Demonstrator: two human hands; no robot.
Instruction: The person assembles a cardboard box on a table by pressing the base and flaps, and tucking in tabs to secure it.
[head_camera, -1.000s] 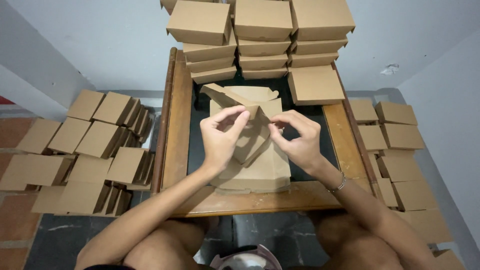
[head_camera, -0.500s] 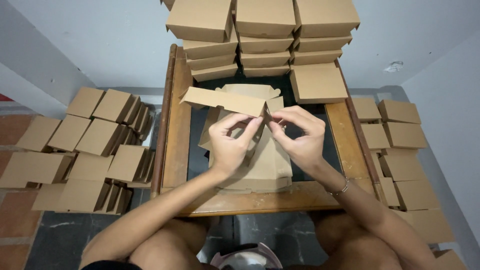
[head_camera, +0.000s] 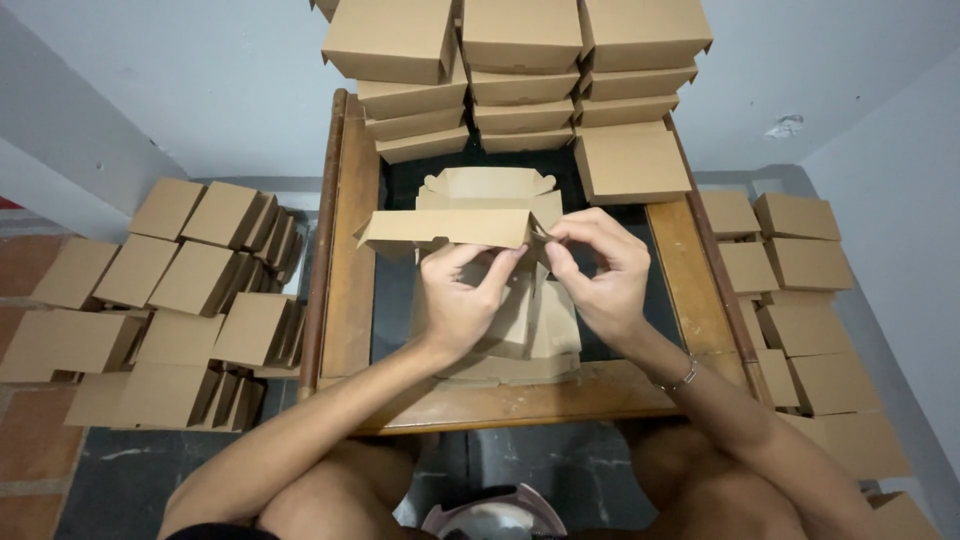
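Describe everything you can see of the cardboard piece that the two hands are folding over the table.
The cardboard blank is plain brown card, die-cut and only partly folded. One long flap stands out to the left, level, and a panel with a notched top edge rises behind it. The left hand pinches it from below and the right hand grips its right end. It is held above a stack of flat blanks on the dark-topped wooden table.

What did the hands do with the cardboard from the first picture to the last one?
Both hands, the left hand and right hand, kept hold of the flat box piece and lifted it away from the body, swinging its long flap up until it lies level to the left. The pile of flat pieces beneath and the finished boxes stayed put.
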